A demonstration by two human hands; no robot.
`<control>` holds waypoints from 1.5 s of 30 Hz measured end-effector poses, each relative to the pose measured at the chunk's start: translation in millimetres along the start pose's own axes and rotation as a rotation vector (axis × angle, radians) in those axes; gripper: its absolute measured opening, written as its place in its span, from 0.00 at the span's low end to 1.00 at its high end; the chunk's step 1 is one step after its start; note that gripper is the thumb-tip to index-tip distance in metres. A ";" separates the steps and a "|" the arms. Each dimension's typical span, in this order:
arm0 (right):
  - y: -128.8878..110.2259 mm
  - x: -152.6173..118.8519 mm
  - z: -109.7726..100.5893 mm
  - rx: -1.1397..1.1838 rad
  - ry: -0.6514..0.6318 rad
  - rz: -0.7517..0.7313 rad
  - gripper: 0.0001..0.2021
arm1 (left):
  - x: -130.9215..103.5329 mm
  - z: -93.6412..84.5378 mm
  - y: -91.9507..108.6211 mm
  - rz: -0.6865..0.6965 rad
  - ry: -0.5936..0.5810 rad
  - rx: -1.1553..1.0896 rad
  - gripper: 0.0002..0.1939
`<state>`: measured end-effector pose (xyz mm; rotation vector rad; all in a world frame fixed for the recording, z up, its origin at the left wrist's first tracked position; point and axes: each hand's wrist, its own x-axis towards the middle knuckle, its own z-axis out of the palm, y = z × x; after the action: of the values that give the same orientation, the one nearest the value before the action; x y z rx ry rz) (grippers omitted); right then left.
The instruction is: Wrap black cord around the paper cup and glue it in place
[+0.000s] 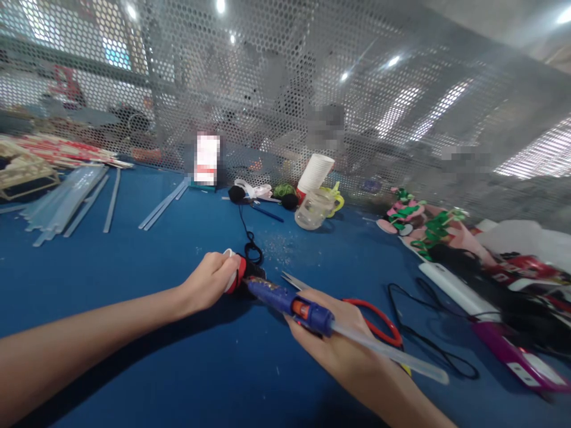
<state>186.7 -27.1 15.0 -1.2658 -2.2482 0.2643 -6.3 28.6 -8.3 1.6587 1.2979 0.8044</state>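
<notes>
Now, left grip: left hand [209, 279] clamped on the black, red and white piece [241, 272], low over the blue desk [267, 380].
Right grip: right hand [323, 351] wrapped round the glue gun [276, 297]; trigger squeeze, cannot tell.
Nozzle [250, 285]: at the piece's dark side, contact unclear; steady aim and small dabs should serve best.
Heat: left hand best held clear of the tip.
Black cord [250, 241]: just beyond the piece; avoid gluing it.
Scissors [387, 321]: beside the right hand; don't knock them.
</notes>
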 end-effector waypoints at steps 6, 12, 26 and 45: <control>-2.9 0.1 -0.7 -0.013 0.006 0.004 0.05 | 0.6 0.2 -3.3 0.022 0.010 -0.002 0.19; -2.9 2.8 0.1 0.005 0.019 0.068 0.05 | -0.5 0.0 -5.4 0.036 0.009 0.016 0.19; 4.1 9.2 -0.8 -0.061 0.060 0.115 0.05 | -5.0 -2.3 -0.7 0.283 -0.024 0.257 0.19; 8.5 14.7 -3.8 0.004 -0.018 0.103 0.08 | -6.9 -3.4 -0.9 0.485 -0.057 0.378 0.17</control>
<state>188.9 -10.6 19.9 -1.3844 -2.1993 0.3189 -11.4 22.8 -7.5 2.3365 1.0622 0.8114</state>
